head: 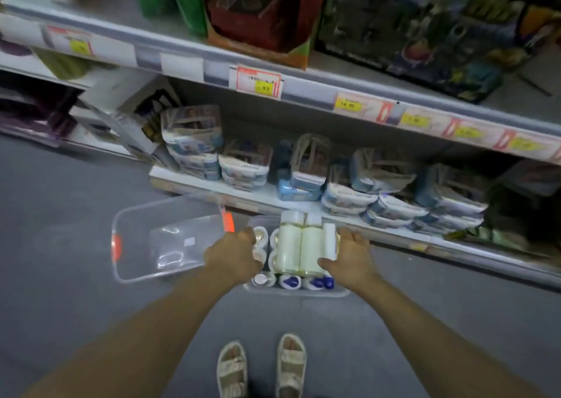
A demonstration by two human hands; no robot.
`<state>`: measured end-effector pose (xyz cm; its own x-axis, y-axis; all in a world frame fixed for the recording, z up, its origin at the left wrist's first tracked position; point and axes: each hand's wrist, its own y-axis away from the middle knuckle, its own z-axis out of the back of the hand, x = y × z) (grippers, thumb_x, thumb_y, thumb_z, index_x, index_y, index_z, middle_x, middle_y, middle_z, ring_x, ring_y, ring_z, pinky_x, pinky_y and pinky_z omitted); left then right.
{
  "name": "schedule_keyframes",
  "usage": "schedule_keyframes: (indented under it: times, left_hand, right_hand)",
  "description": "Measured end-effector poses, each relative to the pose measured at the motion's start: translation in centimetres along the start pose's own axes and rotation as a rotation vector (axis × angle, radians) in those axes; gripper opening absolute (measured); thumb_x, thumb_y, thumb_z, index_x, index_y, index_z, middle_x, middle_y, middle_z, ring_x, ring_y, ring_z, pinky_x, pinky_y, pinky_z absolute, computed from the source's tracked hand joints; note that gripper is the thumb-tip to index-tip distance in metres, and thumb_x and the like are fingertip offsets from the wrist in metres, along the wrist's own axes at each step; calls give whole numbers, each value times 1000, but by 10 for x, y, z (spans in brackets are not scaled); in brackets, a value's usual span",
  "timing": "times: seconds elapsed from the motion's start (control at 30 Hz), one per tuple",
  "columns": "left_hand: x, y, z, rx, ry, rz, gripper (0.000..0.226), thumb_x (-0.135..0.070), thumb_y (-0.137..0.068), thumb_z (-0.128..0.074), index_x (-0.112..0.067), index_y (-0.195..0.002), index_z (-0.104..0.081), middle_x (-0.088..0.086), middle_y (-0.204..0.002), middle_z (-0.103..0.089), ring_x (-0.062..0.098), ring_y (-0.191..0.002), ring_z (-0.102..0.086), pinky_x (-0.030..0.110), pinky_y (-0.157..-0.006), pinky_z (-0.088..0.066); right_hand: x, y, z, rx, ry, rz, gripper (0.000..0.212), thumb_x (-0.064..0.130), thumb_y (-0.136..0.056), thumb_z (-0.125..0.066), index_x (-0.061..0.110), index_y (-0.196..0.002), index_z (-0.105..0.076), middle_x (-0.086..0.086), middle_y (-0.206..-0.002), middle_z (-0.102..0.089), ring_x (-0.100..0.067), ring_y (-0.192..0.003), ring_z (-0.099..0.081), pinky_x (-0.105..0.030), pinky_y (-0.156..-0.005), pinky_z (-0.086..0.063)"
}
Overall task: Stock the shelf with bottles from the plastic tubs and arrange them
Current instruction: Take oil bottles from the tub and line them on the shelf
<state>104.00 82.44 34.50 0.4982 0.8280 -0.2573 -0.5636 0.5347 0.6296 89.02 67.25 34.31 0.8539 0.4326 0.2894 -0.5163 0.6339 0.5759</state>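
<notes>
Head view: both hands grip a clear tub [299, 291] of pale bottles [300, 246].
Left hand [235, 253] and right hand [349, 255] clasp its sides above the grey floor [60, 215], near a low shelf [273, 196].

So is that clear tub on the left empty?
Nearly: the left tub holds no bottles, only what looks like a flat clear sheet on its bottom. The bottles sit in the other tub.

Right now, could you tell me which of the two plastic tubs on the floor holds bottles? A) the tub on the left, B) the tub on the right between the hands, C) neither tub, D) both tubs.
B: the right tub between the left hand and right hand is packed with bottles, while the left tub shows only its clear bottom.
</notes>
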Motion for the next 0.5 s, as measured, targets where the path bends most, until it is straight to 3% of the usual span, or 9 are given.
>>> schedule_keyframes:
  times: [0.1, 0.23, 0.5]
  left_hand:
    - [-9, -27, -42, 42, 12, 37, 53, -35, -79, -68, -24, -127, -47, 5, -121, -61, 28, -113, -58, 35, -86, -48]
    - [-18, -71, -98, 83, 109, 75, 58, -38, -82, -68, -19, -130, -42, 4, -122, -58, 26, -110, -57, 29, -78, -44]
    - [-26, -172, -206, 92, 152, 109, 74, -47, -80, -69, -19, -137, -31, 10, -130, -53, 30, -118, -53, 43, -95, -46]
  right_hand:
    - [-31, -29, -27, 22, -49, -38, 73, 30, -79, -72, 6, -137, -35, -15, -136, -43, -30, -129, -35, -33, -107, -30]
    - [-70, -72, -69, 16, -174, -92, 74, 24, -78, -73, 7, -139, -35, -14, -135, -42, -29, -125, -41, -34, -97, -41]
    - [-122, -153, -149, 7, -284, -131, 77, 24, -81, -71, 9, -142, -27, -10, -143, -36, -27, -129, -38, -35, -97, -41]
